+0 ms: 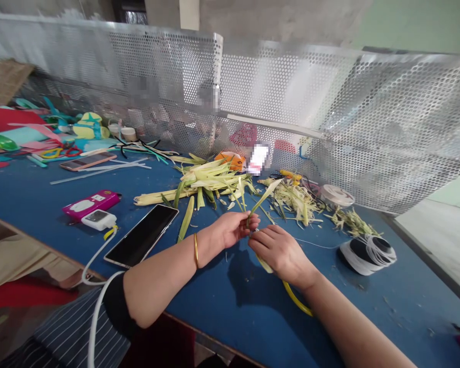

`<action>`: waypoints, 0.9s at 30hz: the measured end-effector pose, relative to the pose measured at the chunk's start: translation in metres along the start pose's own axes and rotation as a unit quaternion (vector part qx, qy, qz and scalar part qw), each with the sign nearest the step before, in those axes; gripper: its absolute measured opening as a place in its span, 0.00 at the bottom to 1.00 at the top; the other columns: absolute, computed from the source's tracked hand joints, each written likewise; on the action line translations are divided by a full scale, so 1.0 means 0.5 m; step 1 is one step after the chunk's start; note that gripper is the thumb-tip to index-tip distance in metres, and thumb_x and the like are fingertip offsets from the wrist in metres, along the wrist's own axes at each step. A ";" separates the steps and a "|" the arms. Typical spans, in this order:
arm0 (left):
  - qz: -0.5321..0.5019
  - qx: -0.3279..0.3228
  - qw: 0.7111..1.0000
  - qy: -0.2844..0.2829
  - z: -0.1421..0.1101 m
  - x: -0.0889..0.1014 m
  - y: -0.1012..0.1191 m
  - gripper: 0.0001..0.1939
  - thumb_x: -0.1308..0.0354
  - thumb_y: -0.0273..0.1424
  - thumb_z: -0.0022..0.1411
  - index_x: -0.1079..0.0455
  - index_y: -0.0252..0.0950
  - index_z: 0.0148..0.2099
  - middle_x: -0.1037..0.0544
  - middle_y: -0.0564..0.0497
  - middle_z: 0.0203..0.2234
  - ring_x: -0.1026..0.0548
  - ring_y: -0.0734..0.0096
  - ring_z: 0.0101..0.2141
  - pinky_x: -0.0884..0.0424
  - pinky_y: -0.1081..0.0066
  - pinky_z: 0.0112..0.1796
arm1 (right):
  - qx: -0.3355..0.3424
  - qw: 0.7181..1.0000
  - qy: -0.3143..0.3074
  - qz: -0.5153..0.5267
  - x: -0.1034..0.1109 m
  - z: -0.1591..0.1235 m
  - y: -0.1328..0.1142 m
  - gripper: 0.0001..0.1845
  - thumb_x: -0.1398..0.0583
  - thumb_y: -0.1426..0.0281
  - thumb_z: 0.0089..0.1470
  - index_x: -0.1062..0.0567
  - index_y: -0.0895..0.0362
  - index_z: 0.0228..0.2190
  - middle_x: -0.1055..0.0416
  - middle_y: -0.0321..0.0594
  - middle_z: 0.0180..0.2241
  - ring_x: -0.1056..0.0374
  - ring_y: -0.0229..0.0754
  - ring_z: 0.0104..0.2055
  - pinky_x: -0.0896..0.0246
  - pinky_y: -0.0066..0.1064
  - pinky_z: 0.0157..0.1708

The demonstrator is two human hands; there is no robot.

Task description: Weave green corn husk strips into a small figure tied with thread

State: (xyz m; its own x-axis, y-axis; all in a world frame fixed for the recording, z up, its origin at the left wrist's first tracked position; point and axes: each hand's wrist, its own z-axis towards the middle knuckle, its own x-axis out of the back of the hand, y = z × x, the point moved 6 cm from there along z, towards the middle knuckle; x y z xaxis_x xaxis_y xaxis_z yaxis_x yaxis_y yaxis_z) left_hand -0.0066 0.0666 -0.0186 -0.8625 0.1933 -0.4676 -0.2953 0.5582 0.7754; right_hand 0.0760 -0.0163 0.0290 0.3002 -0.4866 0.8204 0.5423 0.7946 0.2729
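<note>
My left hand [239, 228] is closed in a pinch on a few corn husk strips [266, 197], whose pale green ends fan upward above the fingers. Close against it, my right hand [278, 250] has its fingers curled at the base of the strips. A white thread [316, 245] runs from the thread spool [368, 254] on the right to this hand, which seems to grip it; the fingertips are partly hidden. A pale husk end [264, 264] shows below the right fingers. Under the right wrist lies a yellow curved piece [297, 299], its remainder hidden.
Behind my hands lie a husk pile [210, 179] and shredded husks [297, 199]. To the left are a dark-screened phone [142, 235], a magenta device [92, 203] and a white cabled device [98, 220]. A perforated metal screen [276, 82] closes the table's back. Another person's hand [71, 278] is at left.
</note>
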 end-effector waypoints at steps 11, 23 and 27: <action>0.130 -0.054 0.990 0.000 -0.027 -0.021 -0.007 0.15 0.45 0.31 0.66 0.29 0.30 0.27 0.26 0.51 0.21 0.34 0.80 0.17 0.38 0.76 0.19 | -0.470 0.778 0.153 0.389 -0.018 -0.060 0.121 0.16 0.36 0.57 0.51 0.24 0.56 0.35 0.26 0.38 0.27 0.32 0.40 0.27 0.36 0.31 0.28; 0.196 0.003 0.972 -0.129 -0.032 -0.038 -0.033 0.11 0.38 0.35 0.59 0.24 0.30 0.33 0.24 0.50 0.22 0.34 0.81 0.18 0.37 0.76 0.20 | -0.617 0.650 -0.016 0.444 -0.087 -0.117 0.161 0.27 0.35 0.47 0.40 0.35 0.56 0.12 0.42 0.32 0.11 0.48 0.33 0.15 0.54 0.28 0.18; 0.202 0.006 0.975 -0.088 -0.034 -0.035 -0.033 0.11 0.42 0.32 0.62 0.24 0.29 0.32 0.23 0.49 0.22 0.33 0.80 0.17 0.38 0.77 0.19 | -0.565 0.812 0.093 0.115 0.004 -0.103 0.167 0.24 0.41 0.52 0.53 0.35 0.54 0.15 0.39 0.33 0.14 0.45 0.36 0.19 0.53 0.29 0.21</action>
State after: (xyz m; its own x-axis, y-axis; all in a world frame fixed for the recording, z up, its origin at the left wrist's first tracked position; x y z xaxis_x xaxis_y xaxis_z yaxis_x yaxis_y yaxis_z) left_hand 0.0065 0.0403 -0.0161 -0.8233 0.5345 -0.1910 0.0601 0.4168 0.9070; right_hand 0.1622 0.0307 0.0277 0.5517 -0.5019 0.6661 0.7975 0.0837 -0.5975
